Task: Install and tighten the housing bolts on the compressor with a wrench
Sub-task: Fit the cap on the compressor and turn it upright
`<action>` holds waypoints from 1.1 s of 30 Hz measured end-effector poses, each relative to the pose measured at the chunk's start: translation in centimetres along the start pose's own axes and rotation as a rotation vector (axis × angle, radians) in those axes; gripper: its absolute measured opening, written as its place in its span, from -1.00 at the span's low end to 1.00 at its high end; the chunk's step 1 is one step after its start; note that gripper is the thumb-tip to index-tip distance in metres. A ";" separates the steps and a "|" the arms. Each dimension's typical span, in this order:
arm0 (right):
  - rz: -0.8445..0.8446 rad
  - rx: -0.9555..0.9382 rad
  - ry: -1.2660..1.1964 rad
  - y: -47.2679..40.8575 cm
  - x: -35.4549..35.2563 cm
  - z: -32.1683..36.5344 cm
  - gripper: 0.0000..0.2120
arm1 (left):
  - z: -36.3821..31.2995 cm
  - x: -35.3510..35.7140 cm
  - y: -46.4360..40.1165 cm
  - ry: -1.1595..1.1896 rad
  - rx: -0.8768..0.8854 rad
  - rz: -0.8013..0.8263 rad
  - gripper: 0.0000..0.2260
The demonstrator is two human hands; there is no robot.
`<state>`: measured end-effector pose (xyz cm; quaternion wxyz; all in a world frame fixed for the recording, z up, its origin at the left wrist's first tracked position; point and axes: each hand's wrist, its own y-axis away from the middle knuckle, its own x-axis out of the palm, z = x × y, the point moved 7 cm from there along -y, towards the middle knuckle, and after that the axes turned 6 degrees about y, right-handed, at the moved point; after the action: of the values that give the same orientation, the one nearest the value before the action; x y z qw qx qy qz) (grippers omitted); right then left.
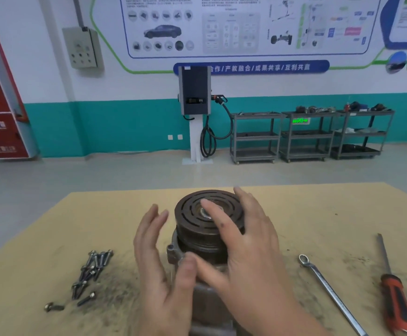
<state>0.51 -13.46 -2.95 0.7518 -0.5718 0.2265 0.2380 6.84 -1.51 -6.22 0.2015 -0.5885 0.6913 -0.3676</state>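
Tan board covers the worktable [318, 214], dusted with dark grit around the middle; on it the compressor [197, 241] stands upright, its round slotted clutch plate [195, 207] facing up and its grey housing below, partly hidden by the person's arms. The left hand [156, 260] hovers at the compressor's left side, fingers straight and spread, the thumb lying against the housing near a bolt lug; it holds nothing. The right hand [243, 236] is spread as well, palm over the right half of the clutch plate, one finger reaching toward the hub at the centre (whether the palm actually touches the metal I cannot tell, since the hand is a little blurred).

Left of the compressor, well apart from it, the housing bolts [93, 267] lie in a loose heap, with two more lying apart nearer the front edge. To the right the wrench [328, 289], a long bright ring spanner, lies at a slant, ring end away from the person; just beyond it a screwdriver [393, 289] with a red and black handle lies nearly parallel.

Across the floor a charging post [194, 93] stands against the teal and white wall; three grey trolleys [311, 137] line up beside it.
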 end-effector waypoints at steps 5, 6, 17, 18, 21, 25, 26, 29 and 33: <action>0.059 -0.090 0.054 0.3 0.6 0.4 -0.45 | -2.5 3.5 -1.9 -0.140 -0.007 0.266 -0.57; 0.056 -0.094 0.039 0.4 0.5 0.4 -0.46 | -2.5 3.8 -1.9 -0.152 -0.018 0.265 -0.58; -0.059 -0.106 -0.038 0.4 -0.1 0.3 -0.46 | -2.9 3.8 -1.9 -0.245 -0.071 0.096 -0.73; -0.053 -0.109 -0.035 0.4 -0.1 0.3 -0.44 | -3.0 3.8 -2.0 -0.260 -0.097 0.061 -0.75; -0.009 -0.107 -0.005 0.4 0.0 0.4 -0.40 | -3.2 4.3 -2.5 -0.293 -0.189 -0.019 -0.76; -0.002 -0.074 -0.020 0.4 -0.1 -0.1 -0.38 | -3.8 5.3 -3.5 -0.499 -0.232 0.025 -0.74; -0.003 -0.071 -0.032 0.4 0.0 -0.2 -0.37 | -3.8 5.4 -3.9 -0.576 -0.259 0.046 -0.72; -0.005 -0.070 -0.036 0.5 -0.1 -0.4 -0.36 | -3.8 5.6 -5.5 -0.838 -0.294 0.104 -0.60; -0.033 -0.068 0.011 0.5 -0.3 0.1 -0.38 | -3.9 6.0 -7.5 -1.000 -0.218 0.214 -0.53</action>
<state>0.00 -13.32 -3.11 0.7346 -0.6019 0.2130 0.2296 7.72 -6.47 2.81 0.4810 -0.6358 0.6011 0.0554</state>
